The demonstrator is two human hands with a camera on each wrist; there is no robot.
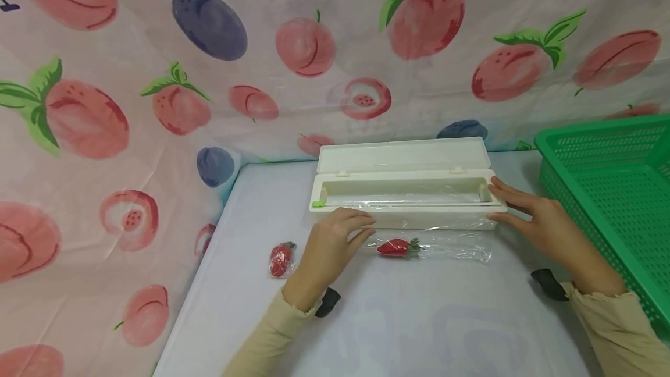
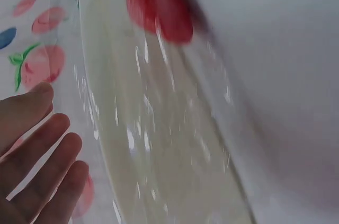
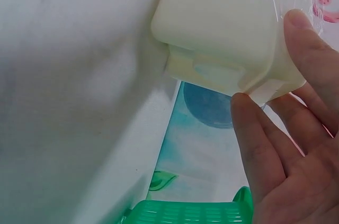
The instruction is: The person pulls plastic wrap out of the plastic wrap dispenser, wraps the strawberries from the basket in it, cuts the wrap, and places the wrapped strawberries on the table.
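Observation:
A white cling film dispenser lies on the table with its lid raised at the back. Clear cling film comes over its front edge onto the table. On that film, in front of the box, lies a red strawberry with green leaves. My right hand grips the dispenser's right end, thumb and fingers round the corner. Close to the front left of the box is my left hand; the left wrist view shows its fingers spread loosely with nothing between them.
A second strawberry, wrapped in film, lies to the left on the white table. At the right stands a green plastic basket. A fruit-print curtain hangs behind the table and along its left side.

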